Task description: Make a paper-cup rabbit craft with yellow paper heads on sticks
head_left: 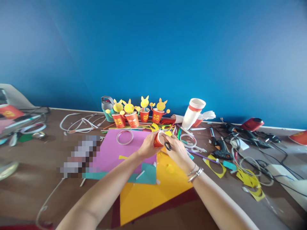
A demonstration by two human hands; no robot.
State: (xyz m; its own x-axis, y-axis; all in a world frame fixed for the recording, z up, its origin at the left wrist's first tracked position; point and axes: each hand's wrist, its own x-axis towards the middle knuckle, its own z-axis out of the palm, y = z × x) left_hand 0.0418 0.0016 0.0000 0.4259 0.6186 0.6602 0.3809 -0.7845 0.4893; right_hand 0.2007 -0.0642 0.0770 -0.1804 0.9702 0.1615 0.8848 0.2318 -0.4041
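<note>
My left hand [148, 145] is wrapped round a red paper cup [158, 140], tilted so its pale end faces right. My right hand [178, 150] is closed at that end of the cup on a tool with a black ring handle [168, 146], which looks like scissors; the blades are hidden. Below my hands lie sheets of purple paper [110, 150], teal paper [150, 174] and orange-yellow paper [144, 201]. Behind them stand several red cups with yellow eared paper heads, such as this decorated cup [131, 119].
A tall stack of white paper cups [192, 115] leans at the back. To the right lie a glue gun [223, 151], cables and yellow paper offcuts [249, 179]. A tape roll [125, 131] rests on the purple sheet. A bottle [107, 108] stands near the blue wall [153, 48].
</note>
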